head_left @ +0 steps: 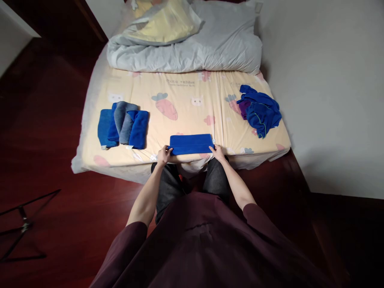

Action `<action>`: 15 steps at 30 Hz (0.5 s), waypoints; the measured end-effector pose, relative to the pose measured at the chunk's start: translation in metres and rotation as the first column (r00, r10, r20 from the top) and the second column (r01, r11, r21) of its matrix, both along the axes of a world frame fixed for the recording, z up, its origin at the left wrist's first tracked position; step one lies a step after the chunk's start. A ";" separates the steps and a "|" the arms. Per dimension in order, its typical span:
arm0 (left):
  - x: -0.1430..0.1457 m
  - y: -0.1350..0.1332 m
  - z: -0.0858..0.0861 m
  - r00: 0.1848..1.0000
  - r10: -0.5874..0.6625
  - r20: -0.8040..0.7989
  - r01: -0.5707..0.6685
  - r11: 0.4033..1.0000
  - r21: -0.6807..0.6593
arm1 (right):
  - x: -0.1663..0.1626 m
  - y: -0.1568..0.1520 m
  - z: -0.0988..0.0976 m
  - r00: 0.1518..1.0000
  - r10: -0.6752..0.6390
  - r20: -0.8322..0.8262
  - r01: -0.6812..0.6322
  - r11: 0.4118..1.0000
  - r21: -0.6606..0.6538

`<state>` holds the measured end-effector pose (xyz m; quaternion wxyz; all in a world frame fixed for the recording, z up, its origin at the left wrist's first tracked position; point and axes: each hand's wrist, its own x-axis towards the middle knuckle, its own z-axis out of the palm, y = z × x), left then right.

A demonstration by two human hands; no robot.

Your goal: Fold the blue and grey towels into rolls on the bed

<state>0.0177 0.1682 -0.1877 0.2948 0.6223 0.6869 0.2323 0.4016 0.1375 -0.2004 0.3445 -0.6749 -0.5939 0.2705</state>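
A blue towel [191, 144], folded into a long flat strip, lies at the bed's near edge in front of me. My left hand [164, 155] pinches its near left corner. At the opposite end, my right hand [217, 153] grips the near right corner, close to a small white tag. Left of it lie several folded towels in an overlapping row, among them a grey towel [126, 116] and a bright blue one [139, 129]. A crumpled heap of blue cloths [262, 110] sits on the right, with a purple cloth [244, 108] showing at its side.
The bed [177, 94] has a cream sheet printed with carrots and rabbits. Across its far part lies a bunched grey quilt [186, 56]. A white wall [330, 88] borders the right side. Black stand legs [24, 227] rest on the dark red floor at left.
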 end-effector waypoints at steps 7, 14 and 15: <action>0.001 -0.001 0.005 1.000 0.003 0.008 -0.003 1.000 0.005 | -0.002 0.000 0.009 0.999 -0.002 -0.052 0.001 1.000 -0.020; 0.001 -0.001 0.005 1.000 0.005 0.020 -0.005 1.000 0.002 | -0.002 -0.001 0.009 0.998 -0.014 -0.057 0.014 1.000 -0.010; 0.001 -0.002 0.005 1.000 0.005 0.021 -0.005 1.000 0.002 | -0.002 -0.001 0.009 0.998 -0.016 -0.057 0.015 1.000 -0.009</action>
